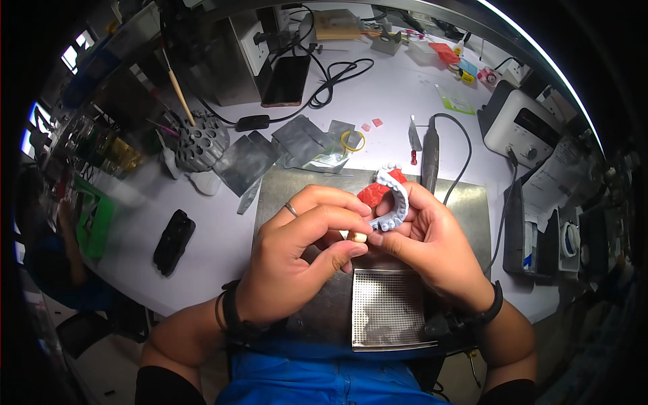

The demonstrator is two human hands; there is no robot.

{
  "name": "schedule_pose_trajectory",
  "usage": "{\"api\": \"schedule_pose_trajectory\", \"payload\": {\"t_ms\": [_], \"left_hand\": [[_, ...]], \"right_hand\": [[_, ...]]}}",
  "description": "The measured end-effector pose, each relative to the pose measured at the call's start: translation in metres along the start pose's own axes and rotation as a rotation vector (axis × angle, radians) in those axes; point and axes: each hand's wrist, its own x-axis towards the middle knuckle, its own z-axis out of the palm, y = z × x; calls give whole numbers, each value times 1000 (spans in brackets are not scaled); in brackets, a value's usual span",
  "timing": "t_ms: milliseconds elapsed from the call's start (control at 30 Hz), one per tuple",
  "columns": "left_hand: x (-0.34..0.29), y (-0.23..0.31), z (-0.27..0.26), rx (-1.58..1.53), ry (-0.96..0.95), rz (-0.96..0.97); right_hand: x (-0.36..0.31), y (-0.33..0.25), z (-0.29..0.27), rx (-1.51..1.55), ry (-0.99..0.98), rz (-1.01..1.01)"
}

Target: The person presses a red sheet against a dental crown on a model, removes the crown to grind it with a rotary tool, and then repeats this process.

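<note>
My right hand (435, 233) is closed round a pale grey dental arch model (399, 202), its curved row of teeth turned up. A lumpy red piece (375, 194) sits against the model's inner side; whether it is joined to it I cannot tell. My left hand (293, 246) pinches a small cream-coloured dental crown (358, 237) between thumb and fingers. The crown is close to the model's near end, by my right thumb. Both hands are above a metal plate (283, 192). Nearer to me lies a perforated metal tray (388, 304).
Beyond the plate are a handpiece (430, 158) on a cord, a small knife (414, 138) and grey pouches (302, 140). A round bur holder (202, 143) and a black case (174, 241) are at left. The white control box (520, 128) stands at right, a phone (286, 81) at the back.
</note>
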Motion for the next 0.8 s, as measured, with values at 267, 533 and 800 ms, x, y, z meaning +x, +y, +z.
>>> {"api": "schedule_pose_trajectory", "payload": {"t_ms": [267, 533, 800], "left_hand": [[3, 2, -5, 259, -35, -7], [5, -4, -16, 340, -134, -300], [5, -7, -14, 434, -201, -330]], "right_hand": [[-4, -20, -13, -113, -26, 132], [20, -16, -46, -1371, 232, -603], [28, -11, -40, -1354, 148, -499]]}}
